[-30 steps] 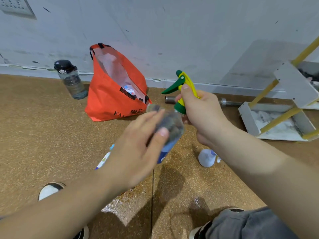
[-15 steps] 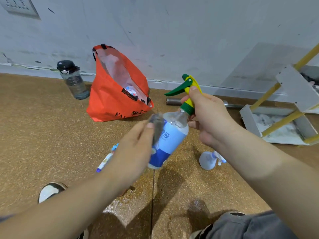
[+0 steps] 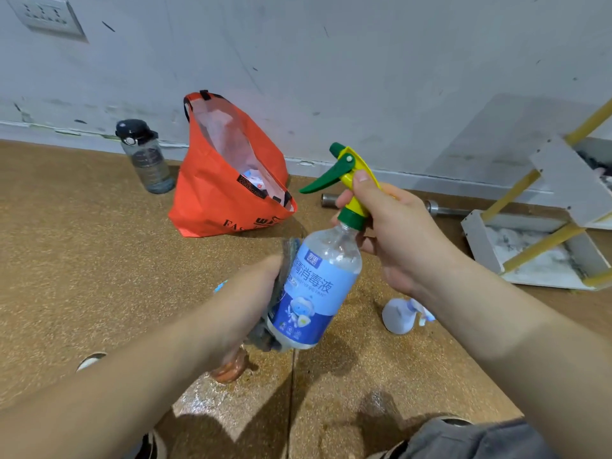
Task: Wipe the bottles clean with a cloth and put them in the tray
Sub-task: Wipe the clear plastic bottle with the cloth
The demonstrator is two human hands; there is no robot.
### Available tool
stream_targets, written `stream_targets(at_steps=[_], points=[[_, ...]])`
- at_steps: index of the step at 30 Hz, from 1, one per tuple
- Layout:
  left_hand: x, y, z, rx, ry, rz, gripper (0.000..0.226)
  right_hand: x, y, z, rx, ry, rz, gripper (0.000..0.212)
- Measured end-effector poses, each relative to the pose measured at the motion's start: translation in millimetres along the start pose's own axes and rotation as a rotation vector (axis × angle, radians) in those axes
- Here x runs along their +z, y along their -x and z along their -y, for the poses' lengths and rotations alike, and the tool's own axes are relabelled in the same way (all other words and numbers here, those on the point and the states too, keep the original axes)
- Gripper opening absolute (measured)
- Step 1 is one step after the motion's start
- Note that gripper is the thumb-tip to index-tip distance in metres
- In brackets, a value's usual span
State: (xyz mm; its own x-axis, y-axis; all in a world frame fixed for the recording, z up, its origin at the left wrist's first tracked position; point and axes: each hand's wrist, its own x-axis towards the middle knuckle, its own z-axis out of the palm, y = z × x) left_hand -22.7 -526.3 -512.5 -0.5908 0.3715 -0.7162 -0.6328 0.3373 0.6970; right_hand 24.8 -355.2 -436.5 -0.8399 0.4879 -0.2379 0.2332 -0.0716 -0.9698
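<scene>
Wiping: wrap the grey cloth (image 3: 289, 256) round the clear blue-labelled plastic spray bottle (image 3: 314, 293), twist from the neck, cover the base. Left hand (image 3: 255, 293) clamps the cloth on the bottle's left side; right hand (image 3: 397, 233) grips its green-yellow neck. Bottle tilted mid-air, centre; white tray (image 3: 477, 240) far right.

A plain indoor room, seen at floor level: speckled brown cork-like flooring (image 3: 82, 260) meets a scuffed white wall (image 3: 331, 61) with a socket plate (image 3: 46, 14) at upper left. An orange tote bag (image 3: 225, 200), a drinking bottle (image 3: 145, 160) and a tipped white shelf unit (image 3: 569, 183) (yellow rods) at right suggest a home or storeroom.
</scene>
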Motion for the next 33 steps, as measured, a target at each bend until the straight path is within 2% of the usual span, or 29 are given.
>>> stream_targets(at_steps=[1,2,3,4,6,7,9,11,14,16,19,23,29,33], points=[[4,6,-3,0.153,-0.084,-0.071,0.049,0,0,0,0.005,-0.002,0.007,0.038],[8,14,-2,0.426,-0.196,-0.129,0.039,0,0,-1,0.004,0.002,0.015,0.038],[10,24,0,0.735,-0.333,-0.131,0.035,2,1,-3,-0.003,0.010,0.024,0.037],[11,33,2,0.953,-0.491,-0.136,0.037,4,2,-5,-0.012,0.011,0.030,0.037],[9,42,6,1.114,-0.690,-0.159,0.046,8,5,-8,-0.016,-0.014,0.027,0.036],[11,40,8,1.091,-0.699,-0.169,0.047,9,5,-8,-0.015,-0.020,0.016,0.036],[10,35,12,0.937,-0.477,-0.095,0.041,8,5,-7,-0.015,-0.012,-0.027,0.038],[10,36,10,0.653,-0.167,0.001,0.036,3,0,-3,0.000,-0.039,-0.091,0.038],[7,34,9,0.094,0.175,0.132,0.052,-7,-5,1,0.043,-0.109,-0.147,0.038],[6,36,11,-0.034,0.360,0.281,0.058,-8,-5,2,0.057,-0.130,-0.134,0.038],[6,40,11,-0.050,0.504,0.316,0.056,-7,-4,0,0.047,-0.173,-0.074,0.032],[7,40,4,0.042,0.496,0.179,0.050,-4,-4,2,0.102,-0.204,-0.020,0.032],[12,49,0,0.258,0.471,-0.064,0.029,-2,-8,-16,0.224,-0.144,-0.080,0.023],[17,53,3,0.295,0.399,-0.111,0.026,-3,-11,-17,0.218,-0.196,-0.160,0.021]])
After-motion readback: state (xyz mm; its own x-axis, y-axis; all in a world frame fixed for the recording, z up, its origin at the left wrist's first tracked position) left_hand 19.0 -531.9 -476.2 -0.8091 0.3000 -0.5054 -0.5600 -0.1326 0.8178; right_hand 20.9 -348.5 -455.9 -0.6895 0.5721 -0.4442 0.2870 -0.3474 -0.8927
